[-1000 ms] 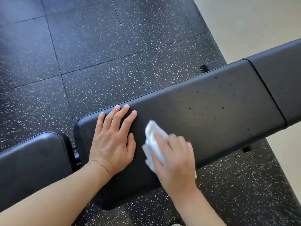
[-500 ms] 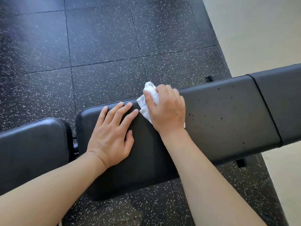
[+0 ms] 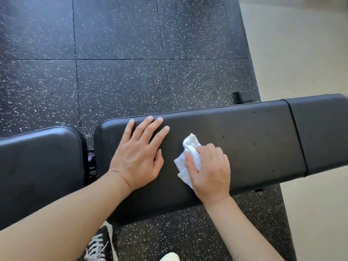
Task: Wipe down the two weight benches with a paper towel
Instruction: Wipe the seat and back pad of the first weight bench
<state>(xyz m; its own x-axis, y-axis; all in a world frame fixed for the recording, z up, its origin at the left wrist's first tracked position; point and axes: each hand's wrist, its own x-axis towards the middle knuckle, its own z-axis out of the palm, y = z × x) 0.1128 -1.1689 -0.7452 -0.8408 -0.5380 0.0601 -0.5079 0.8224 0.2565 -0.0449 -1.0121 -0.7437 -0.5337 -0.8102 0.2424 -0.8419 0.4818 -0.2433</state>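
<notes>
A black padded weight bench [image 3: 254, 147] runs across the view, its long pad dotted with small dark spots toward the right. My left hand [image 3: 139, 155] lies flat and open on the pad's left end, fingers spread. My right hand [image 3: 209, 170] presses a crumpled white paper towel [image 3: 188, 157] onto the middle of the pad, near its front edge. A separate black seat pad [image 3: 37, 166] sits to the left, across a narrow gap with metal hardware.
Black speckled rubber floor tiles [image 3: 122, 81] lie beyond and under the bench. A pale floor [image 3: 301, 53] begins at the right. A bench foot [image 3: 243, 97] pokes out behind the pad. My black-and-white shoe [image 3: 98, 245] shows below the front edge.
My right hand slid the towel from the pad's far edge back toward the near edge and slightly right. My left hand stayed flat on the pad.
</notes>
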